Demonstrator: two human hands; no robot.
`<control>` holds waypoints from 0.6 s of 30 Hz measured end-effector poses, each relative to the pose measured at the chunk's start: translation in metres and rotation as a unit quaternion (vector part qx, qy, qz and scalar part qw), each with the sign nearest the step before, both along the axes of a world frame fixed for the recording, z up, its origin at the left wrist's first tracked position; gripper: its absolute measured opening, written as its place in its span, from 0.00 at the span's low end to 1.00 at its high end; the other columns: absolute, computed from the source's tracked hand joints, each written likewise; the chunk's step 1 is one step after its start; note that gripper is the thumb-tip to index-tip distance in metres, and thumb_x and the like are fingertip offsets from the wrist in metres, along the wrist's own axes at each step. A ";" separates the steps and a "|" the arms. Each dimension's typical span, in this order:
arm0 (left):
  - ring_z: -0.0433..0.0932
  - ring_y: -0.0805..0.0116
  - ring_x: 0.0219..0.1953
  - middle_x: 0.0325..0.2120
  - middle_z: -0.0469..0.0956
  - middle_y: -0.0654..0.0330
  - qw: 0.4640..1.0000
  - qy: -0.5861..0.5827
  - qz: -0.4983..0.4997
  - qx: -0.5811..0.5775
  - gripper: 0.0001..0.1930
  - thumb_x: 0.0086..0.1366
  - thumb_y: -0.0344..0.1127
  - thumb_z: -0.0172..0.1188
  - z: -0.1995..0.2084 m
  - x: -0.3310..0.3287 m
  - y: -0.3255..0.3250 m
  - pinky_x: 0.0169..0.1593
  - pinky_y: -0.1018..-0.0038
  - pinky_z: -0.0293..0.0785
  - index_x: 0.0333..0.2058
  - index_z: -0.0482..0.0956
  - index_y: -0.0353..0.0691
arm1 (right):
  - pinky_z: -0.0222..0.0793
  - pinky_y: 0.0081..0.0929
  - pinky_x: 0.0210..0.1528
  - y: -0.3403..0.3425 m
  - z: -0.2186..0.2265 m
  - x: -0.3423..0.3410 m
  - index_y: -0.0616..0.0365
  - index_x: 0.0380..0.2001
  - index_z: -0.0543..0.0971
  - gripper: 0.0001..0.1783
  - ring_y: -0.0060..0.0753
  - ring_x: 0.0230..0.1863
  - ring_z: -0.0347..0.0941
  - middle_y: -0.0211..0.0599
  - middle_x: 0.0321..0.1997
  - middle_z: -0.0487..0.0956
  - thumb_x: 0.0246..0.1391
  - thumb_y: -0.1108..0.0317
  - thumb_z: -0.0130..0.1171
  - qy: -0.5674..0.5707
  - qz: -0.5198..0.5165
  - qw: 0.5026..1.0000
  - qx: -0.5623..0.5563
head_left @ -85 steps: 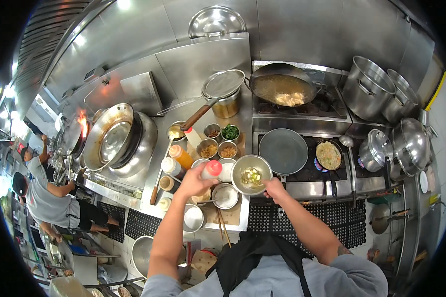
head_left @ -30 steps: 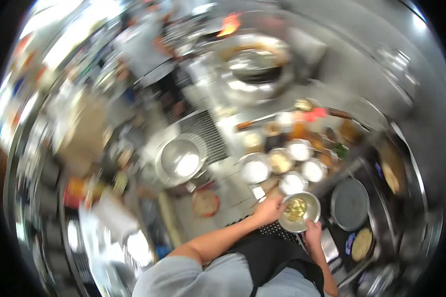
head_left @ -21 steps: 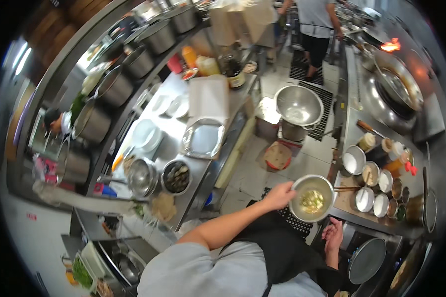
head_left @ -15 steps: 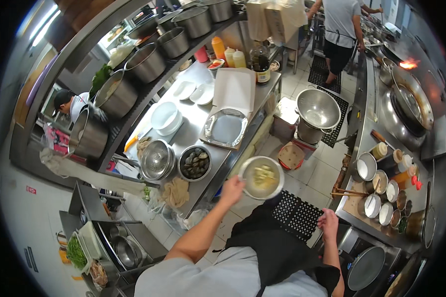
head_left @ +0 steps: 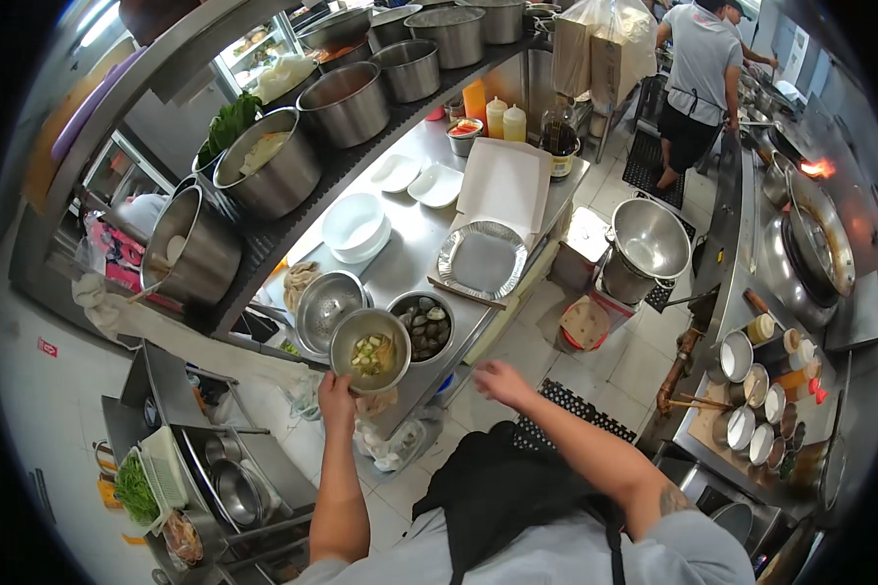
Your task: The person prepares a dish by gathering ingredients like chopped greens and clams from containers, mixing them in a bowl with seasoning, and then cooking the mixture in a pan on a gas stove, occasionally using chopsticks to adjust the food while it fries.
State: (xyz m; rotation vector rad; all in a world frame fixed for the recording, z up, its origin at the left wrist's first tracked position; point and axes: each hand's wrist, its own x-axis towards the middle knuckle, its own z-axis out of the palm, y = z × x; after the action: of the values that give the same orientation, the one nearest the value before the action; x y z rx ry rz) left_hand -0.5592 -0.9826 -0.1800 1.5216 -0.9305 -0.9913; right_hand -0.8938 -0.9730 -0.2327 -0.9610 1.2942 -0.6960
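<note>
In my left hand point(head_left: 337, 402) is the rim of a round metal bowl point(head_left: 359, 329). Chopped pale and greenish food point(head_left: 372, 357) lies in the bottom of this bowl. I hold it over the near edge of the steel counter, in front of stacked metal bowls point(head_left: 330, 304) and beside a container of dark-shelled clams point(head_left: 425, 324). My right hand point(head_left: 504, 382) is in the air right of the counter edge, its fingers loosely bent and apart, with nothing seen in them. A cloth lies partly hidden under the bowl.
A foil tray point(head_left: 483, 261) sits in an open carton point(head_left: 505, 185) on the counter. Steel pots point(head_left: 268, 180) line the shelf above. A large pot point(head_left: 651, 239) stands right of the counter. Seasoning containers point(head_left: 739, 427) and woks with a flame line the right; another person point(head_left: 698, 73) stands far off.
My left hand has carried the bowl leftward from above the floor to the counter edge. My right hand has swung left from beside the stove. The view has turned somewhat.
</note>
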 end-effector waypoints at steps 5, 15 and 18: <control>0.75 0.73 0.25 0.27 0.75 0.62 0.996 0.081 0.029 0.035 0.07 0.59 0.31 0.53 0.014 -0.014 0.008 0.26 0.76 0.74 0.35 0.73 0.37 | 0.73 0.32 0.32 -0.067 -0.025 0.092 0.67 0.41 0.74 0.22 0.34 0.35 0.76 0.46 0.35 0.78 0.47 0.60 0.59 -0.056 -0.143 0.981 0.118; 0.75 0.68 0.27 0.30 0.75 0.59 0.989 0.129 -0.018 0.068 0.06 0.60 0.32 0.55 -0.039 -0.045 -0.060 0.27 0.72 0.74 0.35 0.72 0.40 | 0.73 0.36 0.28 -0.016 -0.083 -0.013 0.68 0.34 0.77 0.14 0.38 0.23 0.77 0.45 0.26 0.79 0.44 0.71 0.52 0.043 -0.218 0.971 -0.082; 0.76 0.61 0.33 0.34 0.75 0.56 0.971 0.217 -0.057 0.086 0.09 0.59 0.30 0.56 -0.081 -0.047 -0.082 0.32 0.66 0.74 0.39 0.73 0.41 | 0.73 0.37 0.30 0.042 -0.018 -0.056 0.65 0.35 0.79 0.15 0.37 0.23 0.77 0.47 0.24 0.79 0.43 0.70 0.53 0.089 -0.255 0.962 -0.033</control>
State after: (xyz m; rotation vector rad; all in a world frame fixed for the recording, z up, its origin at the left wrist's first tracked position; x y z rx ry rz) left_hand -0.6063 -1.0643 -0.2613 1.3216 -0.6348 -1.4509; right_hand -0.9499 -0.9314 -0.2505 -0.7554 1.7125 -1.0726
